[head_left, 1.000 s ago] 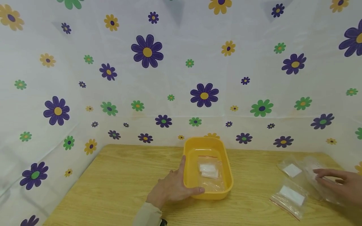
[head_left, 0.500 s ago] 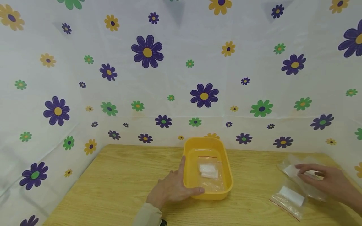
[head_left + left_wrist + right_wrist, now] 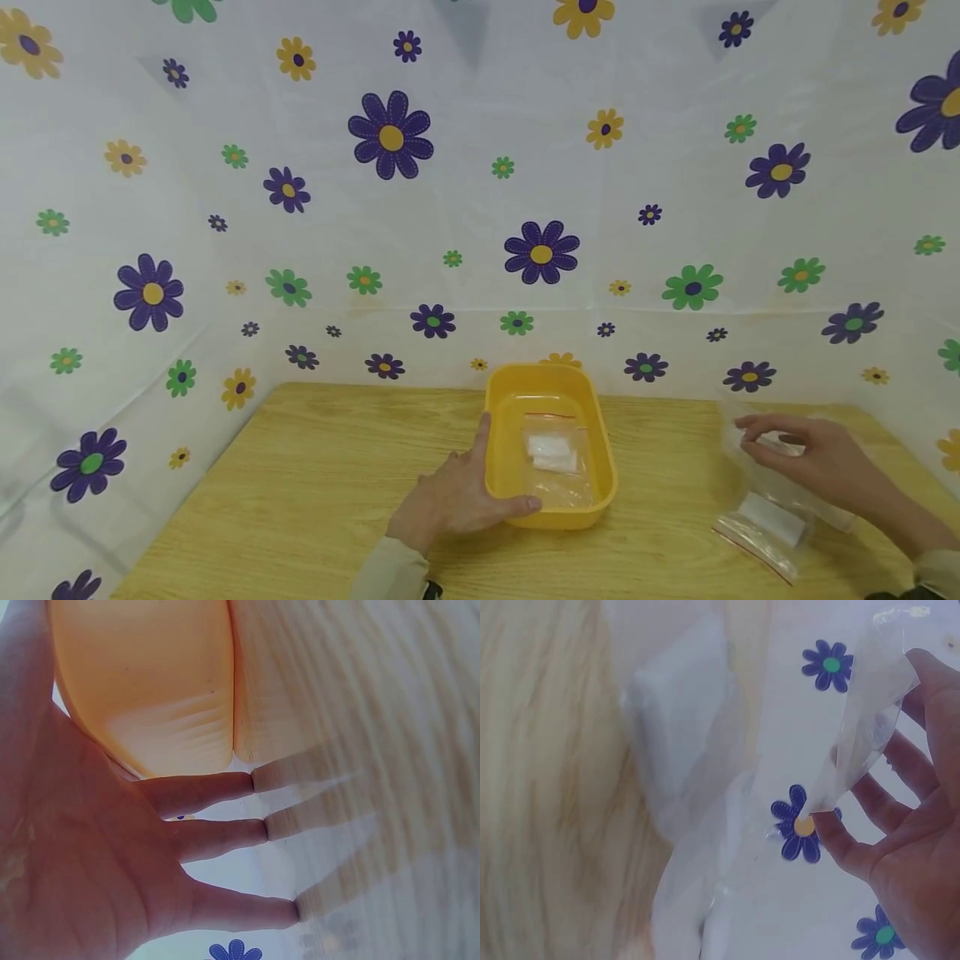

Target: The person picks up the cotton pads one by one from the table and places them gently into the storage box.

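Observation:
My left hand (image 3: pixel 453 500) rests at the near left of a yellow plastic tub (image 3: pixel 609 467), thumb over the near rim. In the left wrist view its other fingers are straight and spread beside the tub. Inside the tub lies a clear zip bag (image 3: pixel 555 492) with white packets. At the right, my right hand (image 3: pixel 825 467) pinches a thin clear plastic bag (image 3: pixel 874 712) above the table. Below it another clear zip bag (image 3: pixel 753 546), with a red seal line, holds a white packet (image 3: pixel 772 517). How the plastic under my fingers overlaps is unclear.
The wooden table (image 3: pixel 337 467) meets a white flower-printed sheet (image 3: pixel 450 208) at its back, and more sheet hangs along both sides.
My right hand has moved left with the clear plastic bag, over the bags on the table. My left hand and the tub have stayed where they were.

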`<state>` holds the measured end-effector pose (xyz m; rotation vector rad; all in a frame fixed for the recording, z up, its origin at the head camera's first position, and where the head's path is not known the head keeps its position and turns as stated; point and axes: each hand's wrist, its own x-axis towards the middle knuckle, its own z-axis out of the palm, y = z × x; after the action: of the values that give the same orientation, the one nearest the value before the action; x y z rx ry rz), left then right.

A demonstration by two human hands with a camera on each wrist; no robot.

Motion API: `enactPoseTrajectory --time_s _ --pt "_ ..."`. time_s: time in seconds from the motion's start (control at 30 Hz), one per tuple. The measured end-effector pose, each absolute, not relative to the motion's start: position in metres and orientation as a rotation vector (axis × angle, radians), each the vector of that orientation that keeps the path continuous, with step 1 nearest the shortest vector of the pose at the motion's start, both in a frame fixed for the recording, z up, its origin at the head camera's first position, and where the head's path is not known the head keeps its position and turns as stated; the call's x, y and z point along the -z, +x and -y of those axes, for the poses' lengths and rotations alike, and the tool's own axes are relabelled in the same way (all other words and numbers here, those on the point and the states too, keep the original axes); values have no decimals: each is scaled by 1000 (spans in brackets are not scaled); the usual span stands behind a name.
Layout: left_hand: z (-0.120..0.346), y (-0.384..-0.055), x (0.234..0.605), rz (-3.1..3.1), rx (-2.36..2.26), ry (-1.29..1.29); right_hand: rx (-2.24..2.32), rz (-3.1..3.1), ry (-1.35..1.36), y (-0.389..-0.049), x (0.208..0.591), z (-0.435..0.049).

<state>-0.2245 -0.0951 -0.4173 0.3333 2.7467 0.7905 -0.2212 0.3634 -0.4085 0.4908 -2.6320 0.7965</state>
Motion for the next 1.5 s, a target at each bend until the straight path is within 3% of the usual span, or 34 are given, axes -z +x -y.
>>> enactPoseTrajectory --time_s 0.83,1.5 --pt "94 -225 417 -2740 -826 362 -814 2549 667 -232 393 -260" --pt "94 -222 417 -2769 -766 319 -890 2533 797 -240 381 -209"
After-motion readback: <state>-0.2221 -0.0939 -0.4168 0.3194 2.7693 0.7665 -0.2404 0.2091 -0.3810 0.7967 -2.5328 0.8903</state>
